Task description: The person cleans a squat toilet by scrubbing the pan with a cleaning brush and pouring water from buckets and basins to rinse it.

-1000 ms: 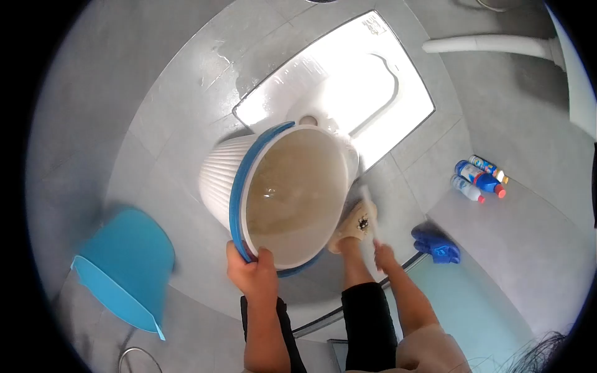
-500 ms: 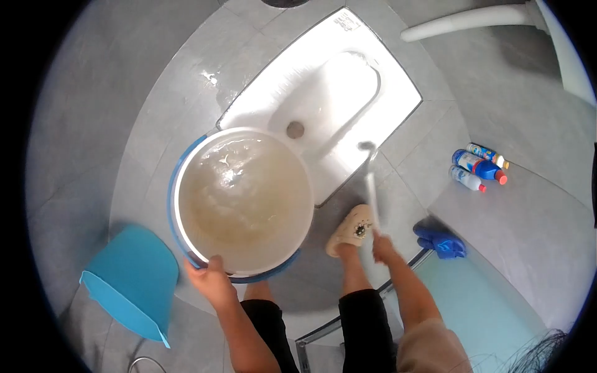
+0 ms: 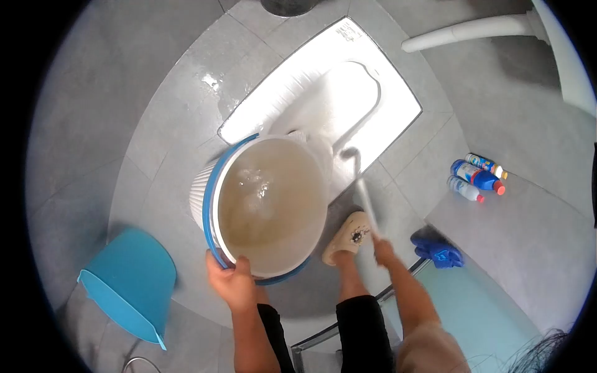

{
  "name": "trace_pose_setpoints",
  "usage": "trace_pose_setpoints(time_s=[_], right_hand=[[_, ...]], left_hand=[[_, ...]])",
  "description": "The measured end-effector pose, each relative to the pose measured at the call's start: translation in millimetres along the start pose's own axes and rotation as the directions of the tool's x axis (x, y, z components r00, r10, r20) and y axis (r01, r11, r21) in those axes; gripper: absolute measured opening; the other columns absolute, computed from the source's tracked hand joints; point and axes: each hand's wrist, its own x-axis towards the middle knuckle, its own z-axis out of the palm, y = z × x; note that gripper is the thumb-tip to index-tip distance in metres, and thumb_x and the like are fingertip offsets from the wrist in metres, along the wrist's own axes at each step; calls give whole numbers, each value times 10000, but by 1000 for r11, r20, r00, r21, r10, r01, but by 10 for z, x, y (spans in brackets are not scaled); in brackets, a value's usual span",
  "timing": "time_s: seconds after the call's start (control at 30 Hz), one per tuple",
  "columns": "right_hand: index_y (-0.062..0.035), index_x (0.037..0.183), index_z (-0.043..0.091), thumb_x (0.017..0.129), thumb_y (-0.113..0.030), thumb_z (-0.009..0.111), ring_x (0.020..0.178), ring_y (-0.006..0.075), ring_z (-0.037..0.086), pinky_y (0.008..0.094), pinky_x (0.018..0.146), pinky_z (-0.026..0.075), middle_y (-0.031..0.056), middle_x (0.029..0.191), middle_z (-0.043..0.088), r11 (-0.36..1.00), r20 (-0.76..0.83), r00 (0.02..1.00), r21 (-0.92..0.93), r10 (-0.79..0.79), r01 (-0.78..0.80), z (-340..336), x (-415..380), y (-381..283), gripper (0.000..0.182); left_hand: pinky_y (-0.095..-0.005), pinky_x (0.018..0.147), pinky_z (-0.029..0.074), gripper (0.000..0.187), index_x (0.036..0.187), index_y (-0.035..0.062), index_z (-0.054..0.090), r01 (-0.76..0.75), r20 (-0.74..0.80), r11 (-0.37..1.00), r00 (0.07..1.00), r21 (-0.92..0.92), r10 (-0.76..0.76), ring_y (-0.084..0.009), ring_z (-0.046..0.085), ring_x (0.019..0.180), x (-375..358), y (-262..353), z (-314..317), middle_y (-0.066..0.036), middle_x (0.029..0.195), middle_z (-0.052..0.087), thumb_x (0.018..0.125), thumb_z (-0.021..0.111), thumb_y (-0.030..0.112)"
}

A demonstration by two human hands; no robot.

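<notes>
My left hand [image 3: 234, 283] grips the near-left rim of a large white ribbed bucket [image 3: 198, 194] with a blue edge band. The bucket is tilted toward the white squat toilet [image 3: 393, 102], and its cloudy water [image 3: 267, 214] runs over the far lip into the pan. Closed around a long pale handle, my right hand [image 3: 383, 252] holds a toilet brush [image 3: 367, 202]. The brush's dark, blurred head is over the toilet's near right side, just right of the bucket. The drain hole is hidden behind the bucket and water.
A turquoise basket-like tub [image 3: 134, 283] lies tipped at the left. Several cleaning items stand right: bottles [image 3: 477, 175] on a ledge [image 3: 491, 217], with blue gloves or slippers [image 3: 438, 250] below. A white pipe [image 3: 472, 30] juts from the upper right. My beige clog [image 3: 346, 239] is beside the bucket.
The bucket and my left hand have moved right, and the bucket has tipped further, water now spilling into the toilet. The brush head has shifted slightly left and down.
</notes>
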Motion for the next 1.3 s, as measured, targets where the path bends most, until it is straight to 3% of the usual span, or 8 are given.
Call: trace_pose_setpoints(time_s=[0.1, 0.17, 0.33, 0.73, 0.9, 1.1, 1.2, 1.3], right_hand=[[23, 973, 433, 777, -330, 442, 494, 290, 536, 399, 464, 434, 157, 593, 524, 912, 2, 979, 362, 205, -192, -550, 356, -630, 404], [-33, 1169, 366, 775, -131, 533, 542, 297, 576, 387, 476, 467, 162, 667, 575, 953, -14, 993, -283, -116, 107, -378, 199, -681, 440], [87, 846, 563, 832, -542, 328, 798, 399, 553, 455, 705, 426, 261, 811, 569, 988, -152, 977, -20, 150, -155, -608, 220, -684, 672], [-3, 933, 524, 826, -163, 416, 797, 329, 601, 409, 685, 483, 189, 847, 608, 703, -297, 946, -701, -133, -121, -1748, 38, -1331, 220], [-8, 909, 515, 830, -187, 414, 834, 349, 588, 430, 696, 476, 199, 879, 600, 884, -491, 855, -310, 167, -350, -2021, 341, -1525, 220], [23, 826, 492, 861, -264, 386, 738, 366, 594, 437, 610, 486, 251, 768, 577, 726, -233, 946, -688, -227, 4, -1086, 351, -560, 308], [54, 773, 491, 875, -315, 361, 372, 319, 534, 349, 281, 428, 216, 600, 556, 968, -315, 949, -234, 11, -89, -1633, 623, -957, 405], [57, 762, 514, 877, -306, 353, 526, 321, 593, 386, 414, 484, 228, 659, 569, 956, -259, 960, -241, 103, -167, -1617, 126, -1234, 413]], left_hand=[[-248, 753, 388, 269, 935, -16, 462, -36, -6, 996, 999, 79, 36, -115, 476, 806, 23, -29, -27, -54, 871, 498, 670, 483, -54], [-253, 757, 390, 276, 944, -18, 461, -44, -11, 998, 999, 43, 45, -120, 480, 807, 66, -56, -62, -60, 877, 500, 671, 483, -45], [-253, 729, 399, 324, 962, -27, 454, -18, -99, 999, 995, -49, 13, -131, 495, 754, 166, 49, -68, -62, 858, 511, 641, 463, -65], [-255, 746, 397, 318, 935, -9, 465, 137, -206, 983, 965, -126, -161, -135, 496, 795, 307, 83, -235, -62, 870, 515, 625, 469, -79], [-226, 709, 386, 293, 894, 5, 465, 184, -236, 976, 949, -115, -207, -111, 468, 734, 310, 127, -205, -34, 805, 484, 614, 468, -81], [-220, 695, 382, 303, 906, 12, 464, 234, -252, 971, 937, -58, -241, -105, 456, 721, 356, 171, -214, -28, 798, 470, 614, 463, -70], [-227, 705, 388, 299, 913, 10, 464, 176, -241, 981, 951, -84, -192, -109, 467, 738, 376, 75, -281, -33, 813, 481, 620, 465, -54], [-236, 712, 396, 291, 914, 7, 463, 176, -243, 980, 951, -93, -193, -114, 477, 751, 360, 22, -331, -37, 819, 490, 627, 468, -38]])
